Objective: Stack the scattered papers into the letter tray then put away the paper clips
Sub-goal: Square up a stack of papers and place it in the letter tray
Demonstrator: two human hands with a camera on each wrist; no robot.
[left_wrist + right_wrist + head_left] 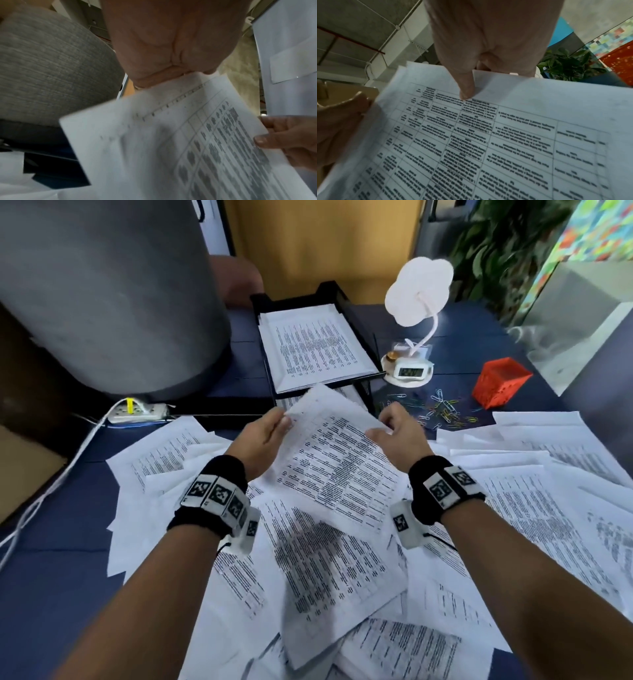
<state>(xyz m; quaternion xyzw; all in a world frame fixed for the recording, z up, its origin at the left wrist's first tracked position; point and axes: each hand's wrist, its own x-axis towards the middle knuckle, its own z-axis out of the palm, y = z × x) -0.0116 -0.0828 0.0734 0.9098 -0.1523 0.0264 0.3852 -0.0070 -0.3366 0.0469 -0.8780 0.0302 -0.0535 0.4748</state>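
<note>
Both hands hold up a printed sheet of paper [335, 460] just in front of the black letter tray [263, 302]. My left hand [270, 429] pinches its left edge, and my right hand [394, 426] pinches its right edge. The same sheet [171, 142] fills the left wrist view and the sheet [488, 135] fills the right wrist view, where my thumb [465, 86] lies on top. Printed pages lie in the tray's top tier. Many loose papers [342, 577] cover the blue table. Coloured paper clips [442, 409] lie scattered right of the tray.
A red mesh pen holder [500, 381] stands behind the clips. A white cloud-shaped lamp with a small clock [411, 371] sits next to the tray. A grey chair back [102, 296] rises at the left, and a power strip [137, 410] with cables lies below it.
</note>
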